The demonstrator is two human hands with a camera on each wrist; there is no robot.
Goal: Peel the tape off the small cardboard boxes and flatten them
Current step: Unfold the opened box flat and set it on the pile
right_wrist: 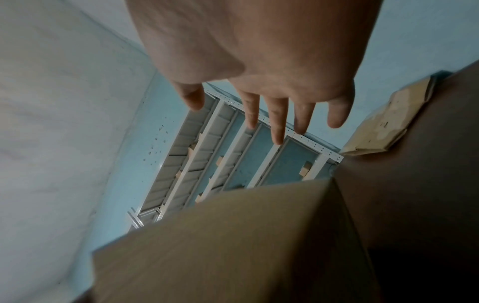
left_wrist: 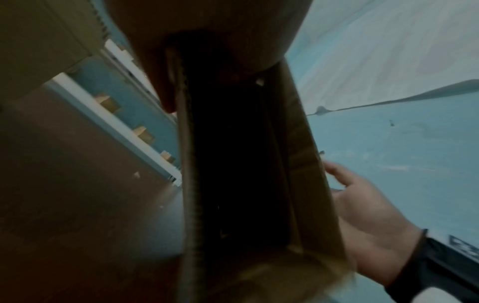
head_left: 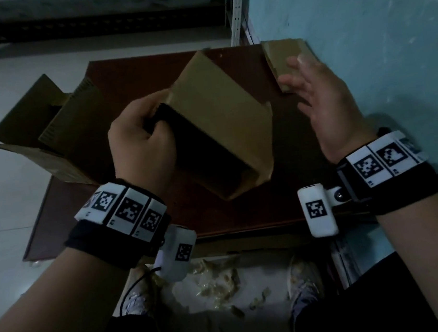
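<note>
A small cardboard box (head_left: 221,127) sits at the centre of the head view, tilted, with its dark open end facing down and left toward the camera. It is held up over the brown table (head_left: 245,212). The left hand (head_left: 141,144) grips it at its left edge, fingers curled over the rim into the opening; the left wrist view looks straight down the box's dark inside. The right hand (head_left: 326,107) is just right of the box, apart from it, fingers spread and straight, holding nothing. Behind that hand, in the upper right, flattened cardboard (head_left: 285,60) lies on the table's far corner by the blue wall (head_left: 373,25). At the left edge, a larger open carton (head_left: 45,139) stands beside the table. At the bottom, crumpled tape scraps (head_left: 217,283) litter the floor between two shoes.
</note>
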